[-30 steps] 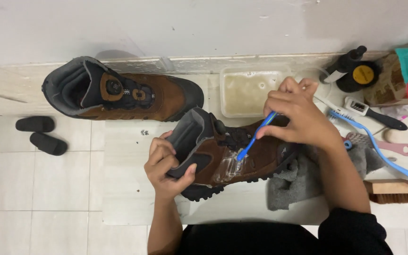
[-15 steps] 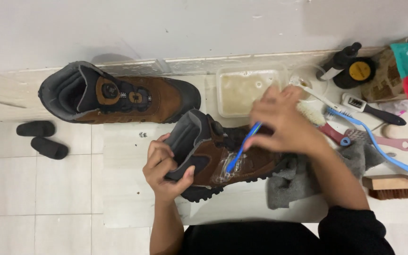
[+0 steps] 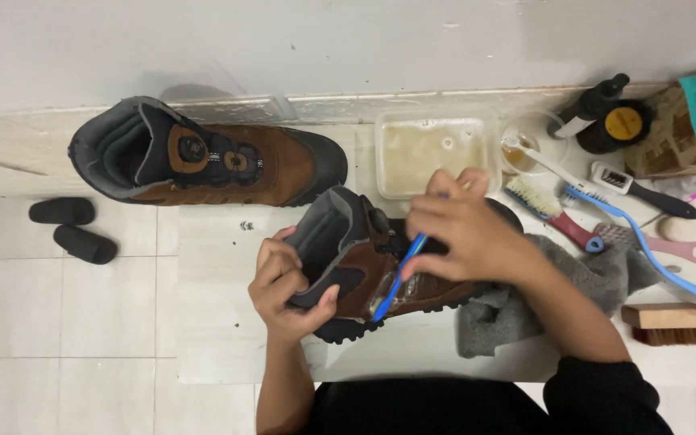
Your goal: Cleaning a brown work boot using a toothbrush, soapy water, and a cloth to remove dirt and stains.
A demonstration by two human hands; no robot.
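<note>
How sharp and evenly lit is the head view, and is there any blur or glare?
Head view: soft, even light with faint shadows; right hand and blue toothbrush slightly motion-blurred; wet sheen glints on the brown boot beside the bristles; left hand and the second boot sharp; straight edges bow mildly near the frame sides.

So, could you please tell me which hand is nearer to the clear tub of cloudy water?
Right. The right hand works a blue toothbrush just below the tub; the left hand grips the brown boot's collar, farther away.
</note>
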